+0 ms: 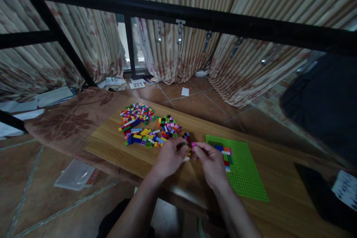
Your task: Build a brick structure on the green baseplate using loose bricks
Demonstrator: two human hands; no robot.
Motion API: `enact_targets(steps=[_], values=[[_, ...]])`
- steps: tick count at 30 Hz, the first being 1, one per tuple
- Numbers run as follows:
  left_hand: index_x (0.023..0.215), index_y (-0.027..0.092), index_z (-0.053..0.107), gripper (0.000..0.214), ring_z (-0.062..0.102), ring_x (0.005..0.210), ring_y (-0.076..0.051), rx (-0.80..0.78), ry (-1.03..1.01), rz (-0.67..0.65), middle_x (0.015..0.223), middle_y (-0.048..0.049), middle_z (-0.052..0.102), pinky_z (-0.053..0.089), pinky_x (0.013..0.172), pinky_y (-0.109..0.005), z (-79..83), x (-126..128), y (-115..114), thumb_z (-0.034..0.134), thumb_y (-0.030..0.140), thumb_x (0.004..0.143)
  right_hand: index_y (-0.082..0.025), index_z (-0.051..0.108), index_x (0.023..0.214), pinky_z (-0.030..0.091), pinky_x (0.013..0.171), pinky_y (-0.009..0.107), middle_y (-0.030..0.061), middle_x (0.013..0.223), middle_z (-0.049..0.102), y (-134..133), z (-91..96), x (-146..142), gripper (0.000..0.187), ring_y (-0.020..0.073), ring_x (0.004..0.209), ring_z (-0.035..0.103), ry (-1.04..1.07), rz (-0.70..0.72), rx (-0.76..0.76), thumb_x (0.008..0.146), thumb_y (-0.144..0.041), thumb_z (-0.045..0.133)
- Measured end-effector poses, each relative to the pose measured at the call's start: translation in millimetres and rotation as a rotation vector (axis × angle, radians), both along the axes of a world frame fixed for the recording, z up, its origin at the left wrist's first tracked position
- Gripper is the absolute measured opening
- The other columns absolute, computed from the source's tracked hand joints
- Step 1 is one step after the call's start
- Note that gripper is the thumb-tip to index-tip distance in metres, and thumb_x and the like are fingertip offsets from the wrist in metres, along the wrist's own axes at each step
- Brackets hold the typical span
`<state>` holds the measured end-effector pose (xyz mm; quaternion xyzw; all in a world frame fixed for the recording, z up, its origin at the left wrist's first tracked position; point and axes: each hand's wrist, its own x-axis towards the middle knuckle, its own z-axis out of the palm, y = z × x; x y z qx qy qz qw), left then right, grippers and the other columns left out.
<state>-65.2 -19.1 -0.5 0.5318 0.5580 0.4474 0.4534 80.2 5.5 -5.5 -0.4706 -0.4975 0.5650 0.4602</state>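
Between the thumb and fingers of my right hand [213, 163] is a small magenta toy brick [193, 144]. My left hand [170, 156] is closed, its fingers curled at the right end of the loose bricks. A dark green bit shows at its fingertips, too small and shaded to make out. Loose toy bricks [146, 132] of many colours spread to the left of my hands. Just right of my right hand lies a green baseplate [247, 171]. Blue, white, red and green bricks [227, 159] sit on its left part, partly hidden by the hand.
The wooden board [111, 139] under the bricks rests on a brown patterned cloth [69, 115]. A black metal rail [223, 20] with hooks crosses beyond it, before striped curtains [178, 52]. A clear plastic bag [76, 174] lies on the tiled floor. Something black [315, 193] is at the right.
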Motion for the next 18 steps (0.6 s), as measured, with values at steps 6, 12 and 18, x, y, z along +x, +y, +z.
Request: enact_targets(steps=[6, 12, 18], values=[[0.099, 0.015, 0.068, 0.024, 0.062, 0.069, -0.017, -0.026, 0.518, 0.024, 0.078, -0.0042, 0.069, 0.046, 0.067, -0.026, 5.4, -19, 0, 0.049, 0.015, 0.085, -0.019, 0.075, 0.083, 0.053, 0.062, 0.02, -0.0006, 0.074, 0.07, 6, 2.1, 16, 0.026, 0.007, 0.062, 0.059, 0.441, 0.049, -0.427, 0.061, -0.027, 0.087], [0.11, 0.016, 0.069, 0.038, 0.067, 0.096, -0.022, -0.006, 0.675, 0.054, 0.108, -0.0107, 0.071, 0.048, 0.09, -0.031, 1.5, -21, 4, 0.046, 0.006, 0.081, -0.019, 0.075, 0.086, 0.053, 0.064, 0.017, -0.0004, 0.079, 0.073, 8, 0.5, 24, 0.027, 0.0059, 0.065, 0.061, 0.558, 0.052, -0.499, 0.062, -0.021, 0.087], [0.105, 0.016, 0.069, 0.026, 0.066, 0.092, -0.022, 0.084, 0.455, 0.159, 0.105, -0.0099, 0.071, 0.051, 0.086, -0.032, 4.7, 0, 5, 0.051, 0.028, 0.091, -0.019, 0.075, 0.083, 0.053, 0.06, 0.019, 0.0, 0.077, 0.072, -1, -6.2, 18, 0.024, 0.0068, 0.06, 0.06, 0.498, -0.032, -0.417, 0.063, -0.023, 0.086]])
